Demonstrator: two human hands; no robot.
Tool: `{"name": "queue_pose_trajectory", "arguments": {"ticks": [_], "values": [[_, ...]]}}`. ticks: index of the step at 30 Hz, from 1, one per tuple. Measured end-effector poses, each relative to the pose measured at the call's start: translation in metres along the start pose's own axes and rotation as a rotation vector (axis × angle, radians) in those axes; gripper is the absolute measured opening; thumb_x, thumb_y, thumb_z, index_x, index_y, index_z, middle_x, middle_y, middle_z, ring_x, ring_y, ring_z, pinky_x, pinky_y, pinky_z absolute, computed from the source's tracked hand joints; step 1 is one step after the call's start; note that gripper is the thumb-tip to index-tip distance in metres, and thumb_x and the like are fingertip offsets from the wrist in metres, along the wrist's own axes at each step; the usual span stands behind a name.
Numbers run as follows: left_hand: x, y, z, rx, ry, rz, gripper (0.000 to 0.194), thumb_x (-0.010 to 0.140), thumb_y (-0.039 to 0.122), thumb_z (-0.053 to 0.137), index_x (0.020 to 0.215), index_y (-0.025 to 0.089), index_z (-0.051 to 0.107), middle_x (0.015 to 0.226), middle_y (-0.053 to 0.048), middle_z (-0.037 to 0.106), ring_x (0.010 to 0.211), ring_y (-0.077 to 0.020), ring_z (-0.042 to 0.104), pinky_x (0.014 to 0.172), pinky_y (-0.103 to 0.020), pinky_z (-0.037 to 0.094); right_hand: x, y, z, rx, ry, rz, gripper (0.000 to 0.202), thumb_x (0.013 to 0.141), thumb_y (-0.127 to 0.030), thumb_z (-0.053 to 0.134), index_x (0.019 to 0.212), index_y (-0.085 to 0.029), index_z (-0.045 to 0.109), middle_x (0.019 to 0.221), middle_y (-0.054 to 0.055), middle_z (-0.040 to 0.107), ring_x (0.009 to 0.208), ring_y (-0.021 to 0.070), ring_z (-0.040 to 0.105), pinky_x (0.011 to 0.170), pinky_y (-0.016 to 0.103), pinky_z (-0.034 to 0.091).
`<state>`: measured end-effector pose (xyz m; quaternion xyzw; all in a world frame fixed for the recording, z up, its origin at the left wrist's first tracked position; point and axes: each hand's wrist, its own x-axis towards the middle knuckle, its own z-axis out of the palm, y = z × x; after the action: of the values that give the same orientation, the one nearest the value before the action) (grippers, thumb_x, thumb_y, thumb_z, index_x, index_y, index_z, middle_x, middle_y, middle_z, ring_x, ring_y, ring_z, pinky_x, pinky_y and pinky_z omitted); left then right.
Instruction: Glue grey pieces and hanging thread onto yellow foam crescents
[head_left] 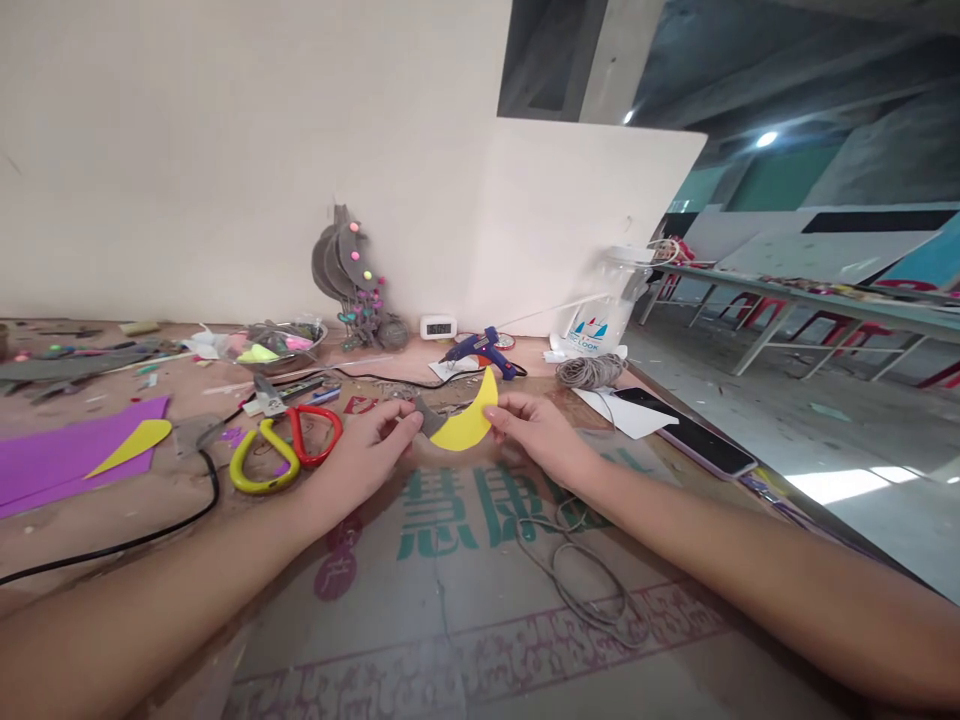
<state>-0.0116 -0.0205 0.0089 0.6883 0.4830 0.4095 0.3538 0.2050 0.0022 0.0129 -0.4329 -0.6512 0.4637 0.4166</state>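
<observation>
My left hand (382,440) is closed in a pinch on the end of a dark grey curved piece (432,418), which looks like felt or foam. My right hand (536,430) pinches a yellow crescent (466,424) near its upper tip. The two pieces meet or overlap between my hands, above a printed plastic sheet (450,620). To the left of my left hand lie scissors with one yellow and one red handle (264,470). Just behind the crescent rests a blue glue gun (484,348). A loop of grey cord (577,580) lies below my right wrist.
Purple sheets (45,455) with a yellow cutout lie at left, near a black cable (214,490). Behind stand a bowl of scraps (289,345), a grey ornament with pompoms (341,265), a small clock (438,328) and a clear jar (611,300). Grey yarn (592,371) and a phone (690,435) are at right.
</observation>
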Motion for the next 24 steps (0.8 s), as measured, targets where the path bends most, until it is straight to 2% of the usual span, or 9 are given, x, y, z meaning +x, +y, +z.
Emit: {"name": "queue_pose_trajectory", "arguments": {"ticks": [2,6,9,12,15,18,21,24], "values": [[0.001,0.0,0.0,-0.008,-0.009,0.003,0.028,0.082,0.046,0.044,0.072,0.02,0.05,0.06,0.004,0.047,0.055,-0.0106,0.043,0.05,-0.021,0.031,-0.001,-0.002,0.0,-0.047,-0.009,0.009,0.027,0.073,-0.045,0.06,0.078,-0.018,0.056,0.064,-0.002,0.057,0.052,0.0091,0.048,0.047,0.021,0.037],[0.003,-0.002,-0.001,0.004,-0.019,0.034,0.027,0.081,0.044,0.047,0.07,0.019,0.05,0.061,0.004,0.045,0.055,-0.0101,0.041,0.05,-0.021,0.031,-0.003,-0.002,0.001,-0.059,-0.027,-0.045,0.024,0.076,-0.041,0.057,0.081,-0.018,0.056,0.066,-0.001,0.058,0.058,0.0108,0.051,0.052,0.023,0.04],[0.004,-0.004,-0.002,-0.055,-0.062,0.015,0.03,0.082,0.044,0.046,0.065,0.018,0.046,0.059,0.005,0.043,0.053,-0.0094,0.038,0.05,-0.021,0.03,-0.007,0.0,0.002,-0.054,-0.098,-0.168,0.021,0.078,-0.029,0.055,0.097,-0.021,0.056,0.085,0.002,0.06,0.07,0.0137,0.054,0.06,0.026,0.044],[0.006,-0.005,-0.003,-0.156,-0.117,-0.023,0.031,0.082,0.045,0.045,0.067,0.019,0.047,0.058,0.005,0.044,0.052,-0.0095,0.039,0.051,-0.021,0.03,-0.01,0.001,0.005,-0.087,-0.161,-0.231,0.047,0.076,-0.017,0.051,0.121,-0.03,0.045,0.114,0.003,0.054,0.078,0.0154,0.056,0.064,0.03,0.048],[0.006,-0.005,-0.003,-0.133,-0.18,-0.005,0.032,0.081,0.046,0.047,0.065,0.018,0.048,0.058,0.004,0.044,0.055,-0.0101,0.041,0.053,-0.022,0.031,-0.012,0.0,0.01,-0.089,-0.164,-0.257,0.056,0.075,-0.017,0.053,0.127,-0.031,0.04,0.131,0.003,0.044,0.095,0.019,0.056,0.073,0.033,0.05],[0.004,-0.003,-0.003,-0.083,-0.235,0.015,0.033,0.081,0.046,0.046,0.064,0.018,0.047,0.058,0.004,0.045,0.055,-0.01,0.04,0.053,-0.022,0.031,-0.012,-0.003,0.013,-0.029,-0.236,-0.221,0.055,0.075,-0.02,0.056,0.127,-0.031,0.041,0.128,0.004,0.047,0.104,0.0209,0.054,0.076,0.033,0.052],[0.004,-0.002,-0.003,-0.078,-0.251,0.018,0.031,0.083,0.045,0.045,0.067,0.018,0.047,0.059,0.004,0.045,0.055,-0.0099,0.04,0.053,-0.021,0.03,-0.012,-0.005,0.013,-0.003,-0.303,-0.144,0.049,0.078,-0.022,0.055,0.125,-0.029,0.044,0.117,0.005,0.055,0.087,0.0179,0.06,0.064,0.031,0.054],[0.004,-0.001,-0.004,-0.049,-0.281,0.029,0.03,0.083,0.043,0.045,0.067,0.018,0.047,0.06,0.004,0.046,0.057,-0.0097,0.042,0.053,-0.021,0.031,-0.011,-0.004,0.011,-0.12,-0.279,-0.222,0.038,0.077,-0.019,0.056,0.115,-0.021,0.054,0.101,0.005,0.061,0.083,0.0158,0.06,0.071,0.031,0.052]]}}
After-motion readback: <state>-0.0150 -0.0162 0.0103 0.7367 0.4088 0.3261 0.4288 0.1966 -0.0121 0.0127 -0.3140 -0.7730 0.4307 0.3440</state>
